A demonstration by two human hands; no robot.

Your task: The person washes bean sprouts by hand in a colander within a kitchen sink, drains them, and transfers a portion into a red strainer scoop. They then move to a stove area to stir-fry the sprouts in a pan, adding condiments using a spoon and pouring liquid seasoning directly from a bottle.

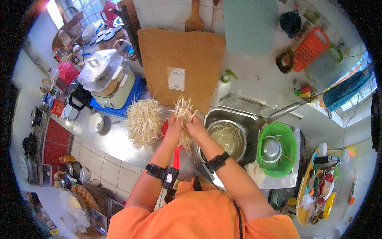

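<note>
My left hand [175,122] and my right hand [194,125] together grip a bunch of bean sprouts [184,108], its pale stems sticking up past my fingers. Below them, more sprouts lie over a red plastic utensil with a handle [176,158]; its basket or bowl is mostly hidden. Left of my hands a large heap of bean sprouts [144,122] rests on the steel counter [116,140]. To the right, a round metal basin [243,149] in the sink [253,122] holds water with some sprouts floating in it.
Behind my hands a brown board [182,53] leans on the tiled wall, beside a white pump bottle [221,91]. A green plastic basin [294,149] holding a metal bowl [271,149] stands right of the sink. Leftward are a white bowl [96,123] and a lidded electric cooker [115,95].
</note>
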